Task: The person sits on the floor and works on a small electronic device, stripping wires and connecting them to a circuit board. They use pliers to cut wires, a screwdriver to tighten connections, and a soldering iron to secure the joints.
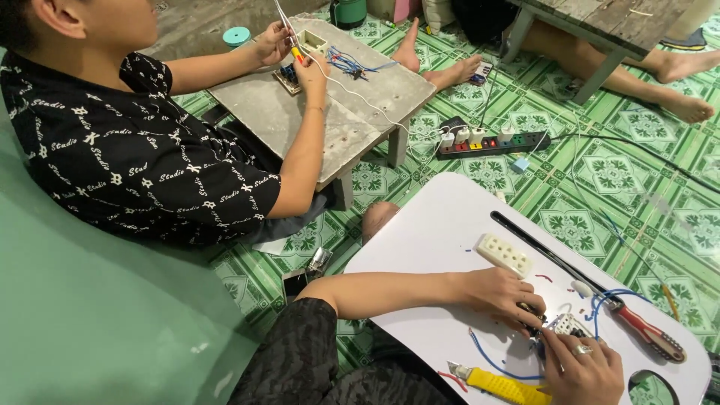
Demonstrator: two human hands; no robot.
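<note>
Both my hands meet over a small white electrical part (pixel 564 325) with blue wires (pixel 607 300) on a white lap table (pixel 435 225). My left hand (pixel 499 294) comes in from the left and pinches the part's near side. My right hand (pixel 585 366), with a ring on one finger, grips it from below. A white socket block (pixel 504 254) lies just above my left hand. A red-handled screwdriver (pixel 637 326) lies to the right. A yellow-handled cutter (pixel 499 384) lies near the table's front edge.
A co-worker in a black patterned shirt (pixel 127 157) sits at left, working with both hands on a low grey table (pixel 330 105) with wires. A black power strip (pixel 491 142) lies on the green tiled floor (pixel 645 180). Another person's bare legs (pixel 675 67) stretch under a wooden table at top right.
</note>
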